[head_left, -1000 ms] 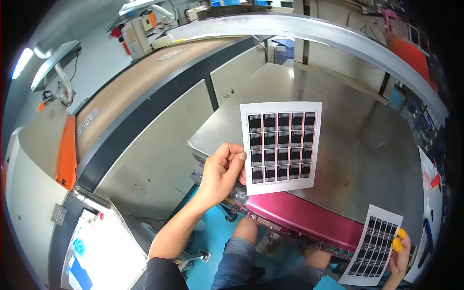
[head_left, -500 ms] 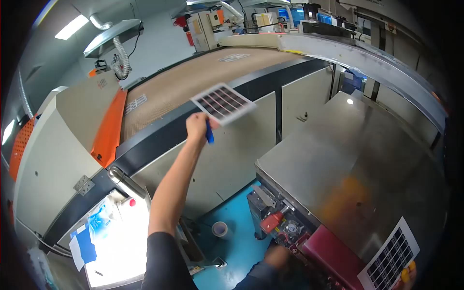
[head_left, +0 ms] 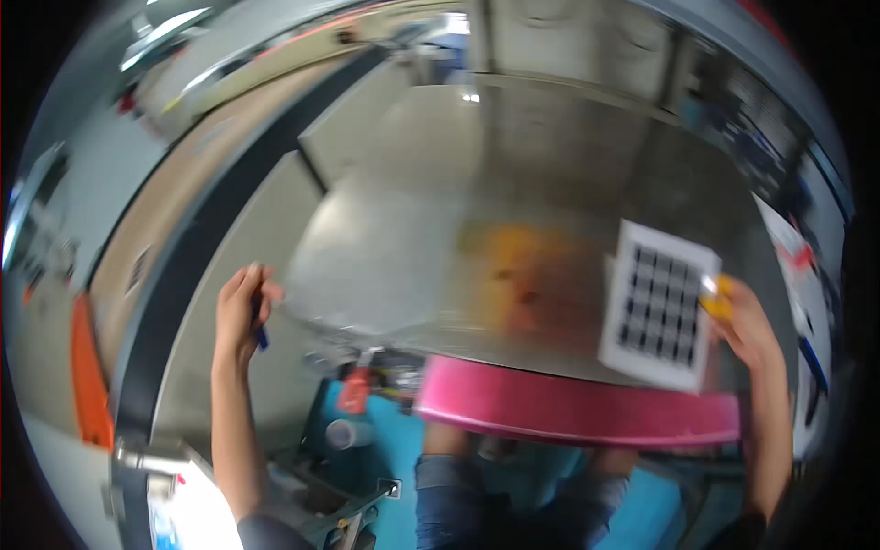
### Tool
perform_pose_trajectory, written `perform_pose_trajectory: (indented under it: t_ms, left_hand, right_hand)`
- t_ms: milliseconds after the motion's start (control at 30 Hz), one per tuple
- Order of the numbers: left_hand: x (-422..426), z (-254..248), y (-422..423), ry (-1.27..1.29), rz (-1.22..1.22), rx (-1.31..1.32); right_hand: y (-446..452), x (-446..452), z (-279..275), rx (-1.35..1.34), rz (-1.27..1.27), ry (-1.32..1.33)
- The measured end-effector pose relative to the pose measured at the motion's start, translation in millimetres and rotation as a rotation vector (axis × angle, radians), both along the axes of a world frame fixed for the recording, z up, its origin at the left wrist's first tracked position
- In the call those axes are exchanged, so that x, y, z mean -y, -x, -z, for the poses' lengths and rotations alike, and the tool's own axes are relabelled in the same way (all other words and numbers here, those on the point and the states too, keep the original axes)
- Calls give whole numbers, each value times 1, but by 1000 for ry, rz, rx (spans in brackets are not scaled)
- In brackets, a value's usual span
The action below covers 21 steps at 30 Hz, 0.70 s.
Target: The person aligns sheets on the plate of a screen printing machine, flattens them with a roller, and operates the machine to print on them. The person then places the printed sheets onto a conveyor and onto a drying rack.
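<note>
My right hand (head_left: 753, 332) grips the right edge of a white-bordered sheet (head_left: 662, 307) with a dark grid in its middle. Yellow, perhaps finger covers, shows at the fingertips of this hand. The sheet is held tilted above the near right part of a metal table (head_left: 385, 211). On the left, my left hand (head_left: 243, 302) is raised beside the table's left corner, fingers curled around a small dark blue thing (head_left: 262, 337) that blur keeps me from naming. No sheet shows in that hand.
A long machine with a brown mesh belt (head_left: 174, 183) runs along the left, a grid piece (head_left: 137, 268) lying on it. A pink padded edge (head_left: 577, 403) fronts the table. Below are a white cup (head_left: 348, 434) and a bright lit panel (head_left: 197, 513).
The view has swung right, toward the table. My left hand no longer has the gridded sheet it held over the machine's edge. The right hand's sheet is now farther into view.
</note>
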<state>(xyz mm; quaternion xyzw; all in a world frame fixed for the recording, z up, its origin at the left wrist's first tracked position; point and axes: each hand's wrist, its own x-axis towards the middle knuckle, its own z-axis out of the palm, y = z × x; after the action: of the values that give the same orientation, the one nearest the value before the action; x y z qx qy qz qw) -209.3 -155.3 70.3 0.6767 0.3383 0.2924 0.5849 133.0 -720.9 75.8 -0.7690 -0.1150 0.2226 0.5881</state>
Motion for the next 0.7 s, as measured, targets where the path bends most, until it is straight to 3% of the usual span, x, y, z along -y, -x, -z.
perform_pose_trajectory:
  t_ms: [200,267,433,567,700]
  left_hand:
    - [141,1,-90,-286,326,-115]
    - [175,9,-124,-695,456,-65]
    - [224,2,-187,-972,784,-88]
    - [230,-2,-199,-1064,879,-255]
    - [234,-8,-196,-1114,876,-357]
  right_hand:
    - [-73,-39,3,-35,-34,6]
    - [-90,-54,10,-64,-103,-10]
    - [-106,-100,8,-31,-235,7]
    - [-110,-110,6,0,-265,-17]
    - [-105,-105,7,266,-170,181]
